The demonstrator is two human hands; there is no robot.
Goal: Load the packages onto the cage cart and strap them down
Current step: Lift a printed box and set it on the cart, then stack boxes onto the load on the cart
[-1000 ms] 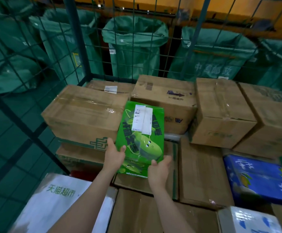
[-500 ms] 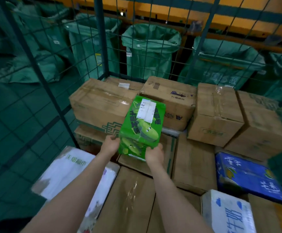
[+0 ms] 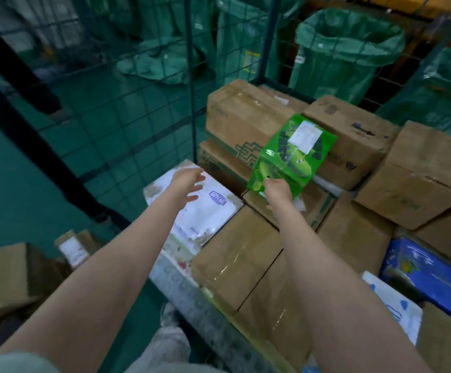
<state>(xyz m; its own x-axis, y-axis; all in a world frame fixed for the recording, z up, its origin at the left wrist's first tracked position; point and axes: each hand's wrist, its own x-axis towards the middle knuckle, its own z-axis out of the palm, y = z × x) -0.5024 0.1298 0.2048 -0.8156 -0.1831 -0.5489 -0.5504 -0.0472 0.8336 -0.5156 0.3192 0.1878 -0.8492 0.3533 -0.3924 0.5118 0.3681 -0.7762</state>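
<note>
**Right hand held green pack, left hand loose over white parcel**

Right hand (image 3: 277, 188) gripped the lower edge of a glossy green plastic-wrapped package (image 3: 291, 157), which was tilted, its white paper label (image 3: 306, 135) at the far end. The package sat over stacked brown cardboard boxes (image 3: 246, 114) inside the green wire-mesh cage cart (image 3: 190, 76). Left hand (image 3: 188, 181) had its fingers spread and held nothing, above a flat white plastic-wrapped parcel (image 3: 208, 216) at the cart's left edge; contact unclear. A blue printed carton (image 3: 431, 275) lay at the right. Green fabric mail sacks (image 3: 345, 55) stood behind the mesh.
</note>
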